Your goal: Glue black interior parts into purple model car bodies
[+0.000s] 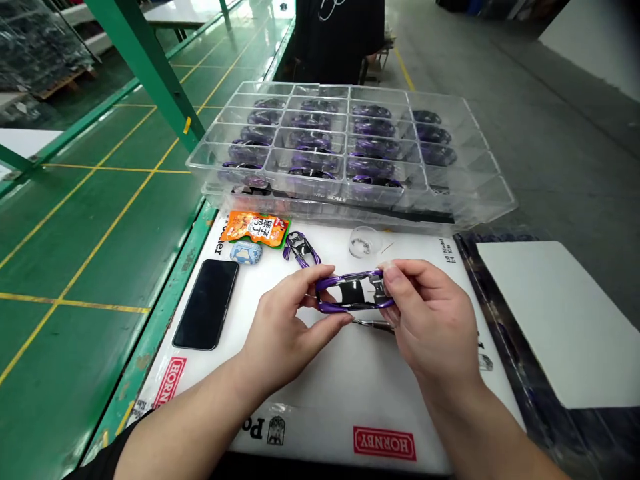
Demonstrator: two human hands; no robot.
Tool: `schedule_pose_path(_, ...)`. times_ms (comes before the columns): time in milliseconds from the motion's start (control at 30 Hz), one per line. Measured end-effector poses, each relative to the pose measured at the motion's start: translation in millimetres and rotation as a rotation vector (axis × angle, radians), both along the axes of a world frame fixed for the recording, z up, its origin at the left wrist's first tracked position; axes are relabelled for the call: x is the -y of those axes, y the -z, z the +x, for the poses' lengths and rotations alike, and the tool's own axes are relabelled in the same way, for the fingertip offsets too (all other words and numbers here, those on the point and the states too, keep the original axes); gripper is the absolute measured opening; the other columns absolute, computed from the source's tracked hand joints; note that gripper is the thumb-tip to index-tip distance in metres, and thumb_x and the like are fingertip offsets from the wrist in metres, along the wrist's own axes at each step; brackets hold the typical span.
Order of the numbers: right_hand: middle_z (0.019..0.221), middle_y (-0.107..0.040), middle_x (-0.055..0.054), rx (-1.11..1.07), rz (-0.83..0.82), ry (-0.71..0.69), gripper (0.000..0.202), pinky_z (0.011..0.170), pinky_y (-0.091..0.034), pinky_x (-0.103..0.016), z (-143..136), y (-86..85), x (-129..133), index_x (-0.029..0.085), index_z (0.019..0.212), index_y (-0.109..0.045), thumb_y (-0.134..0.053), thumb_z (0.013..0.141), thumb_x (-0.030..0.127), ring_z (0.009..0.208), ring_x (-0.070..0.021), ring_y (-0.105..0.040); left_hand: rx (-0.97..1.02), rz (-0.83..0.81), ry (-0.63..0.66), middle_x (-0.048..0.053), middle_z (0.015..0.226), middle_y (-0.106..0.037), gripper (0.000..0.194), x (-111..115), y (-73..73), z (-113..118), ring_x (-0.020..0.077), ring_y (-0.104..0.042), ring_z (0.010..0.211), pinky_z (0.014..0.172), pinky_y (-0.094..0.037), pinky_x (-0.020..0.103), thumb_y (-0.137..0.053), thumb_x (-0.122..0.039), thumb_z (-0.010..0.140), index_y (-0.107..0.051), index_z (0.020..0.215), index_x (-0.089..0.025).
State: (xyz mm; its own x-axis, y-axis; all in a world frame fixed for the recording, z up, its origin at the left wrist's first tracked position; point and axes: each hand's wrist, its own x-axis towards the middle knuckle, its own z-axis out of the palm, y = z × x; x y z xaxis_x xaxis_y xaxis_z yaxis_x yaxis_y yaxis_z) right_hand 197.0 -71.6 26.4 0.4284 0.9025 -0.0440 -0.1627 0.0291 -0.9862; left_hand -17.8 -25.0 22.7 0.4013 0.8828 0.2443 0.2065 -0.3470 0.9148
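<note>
Between my two hands is a purple toy car body shell point(351, 293) with a black roof and open window gaps. My left hand point(287, 320) grips its left end, fingers behind and thumb near the lower edge. At the right end, the thumb and fingers of my right hand point(435, 317) pinch the shell by a grey inner part. A thin pointed metal tool point(373, 325) shows just below the shell, its rear end hidden by my right hand; I cannot tell whether that hand holds it. Behind my left hand lies another purple car shell point(302, 249).
Beyond the hands stands a clear compartment tray point(345, 207) with several purple car shells. A small round clear dish point(364, 243), an orange snack packet point(257, 228), a blue case point(246, 253) and a phone point(206, 305) lie on the white work surface point(320, 400). A person point(340, 40) is behind the tray.
</note>
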Motion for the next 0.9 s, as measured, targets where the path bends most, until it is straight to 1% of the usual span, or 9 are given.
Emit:
schedule_pose_path(133, 0.084, -0.075, 0.001, 0.105, -0.009, 0.058, 0.026, 0.048, -0.053, -0.023, -1.5, 1.4, 7.0, 0.026, 0.114, -0.085, -0.095, 0.104, 0.048, 0.060, -0.0125, -0.062, -0.003, 0.125, 0.015, 0.006, 0.124, -0.084, 0.055, 0.5, -4.9, -1.5, 0.0199, -0.085, 0.098, 0.095, -0.073, 0.034, -0.100, -0.029, 0.097, -0.073, 0.145, -0.025)
schedule_pose_path(233, 0.087, -0.076, -0.001, 0.215, -0.004, 0.088, 0.024, 0.049, -0.053, -0.024, -1.5, 2.9, 12.3, 0.026, 0.115, -0.084, -0.093, 0.106, 0.046, 0.062, -0.0137, -0.064, -0.018, 0.183, 0.037, 0.006, 0.122, -0.084, 0.052, -1.5, -9.0, -2.2, 0.0189, -0.083, 0.099, 0.097, -0.071, 0.034, -0.097, -0.025, 0.099, -0.072, 0.145, -0.024)
schedule_pose_path(367, 0.093, -0.080, -0.003, 0.319, 0.011, 0.111, 0.022, 0.054, -0.058, -0.026, -1.7, 3.0, 16.6, 0.026, 0.115, -0.086, -0.092, 0.106, 0.044, 0.070, -0.0169, -0.071, -0.030, 0.246, 0.072, 0.007, 0.118, -0.085, 0.048, -6.3, -14.1, -2.0, 0.0202, -0.081, 0.101, 0.098, -0.069, 0.034, -0.095, -0.020, 0.098, -0.074, 0.141, -0.023)
schedule_pose_path(500, 0.094, -0.081, -0.002, 0.330, 0.009, 0.117, 0.017, 0.058, -0.060, -0.028, -2.2, 2.7, 17.1, 0.027, 0.115, -0.087, -0.094, 0.106, 0.040, 0.069, -0.0167, -0.071, -0.022, 0.211, 0.082, 0.007, 0.116, -0.085, 0.045, -8.7, -17.1, -0.9, 0.0205, -0.080, 0.100, 0.093, -0.067, 0.033, -0.096, -0.021, 0.097, -0.075, 0.138, -0.023)
schedule_pose_path(600, 0.094, -0.081, -0.003, 0.340, 0.010, 0.124, 0.017, 0.058, -0.060, -0.028, -2.5, 2.5, 17.0, 0.028, 0.114, -0.088, -0.094, 0.105, 0.041, 0.071, -0.0177, -0.073, -0.032, 0.169, 0.089, 0.005, 0.112, -0.085, 0.044, -8.8, -17.5, -0.4, 0.0204, -0.079, 0.097, 0.090, -0.064, 0.033, -0.097, -0.021, 0.096, -0.076, 0.135, -0.023)
schedule_pose_path(767, 0.094, -0.082, -0.004, 0.386, 0.011, 0.121, 0.021, 0.059, -0.062, -0.031, -2.2, 1.9, 18.1, 0.026, 0.112, -0.087, -0.092, 0.106, 0.045, 0.072, -0.0200, -0.074, -0.029, 0.051, 0.109, 0.002, 0.103, -0.080, 0.041, -10.3, -17.9, -1.1, 0.0199, -0.075, 0.091, 0.084, -0.060, 0.033, -0.100, -0.021, 0.092, -0.079, 0.127, -0.023)
schedule_pose_path(900, 0.095, -0.081, -0.004, 0.358, 0.004, 0.105, 0.020, 0.054, -0.058, -0.028, -1.4, 2.4, 18.0, 0.026, 0.112, -0.087, -0.092, 0.106, 0.044, 0.068, -0.0175, -0.070, 0.007, -0.043, 0.116, 0.001, 0.102, -0.076, 0.039, -10.6, -18.9, -1.6, 0.0192, -0.074, 0.091, 0.084, -0.060, 0.033, -0.099, -0.019, 0.090, -0.079, 0.123, -0.023)
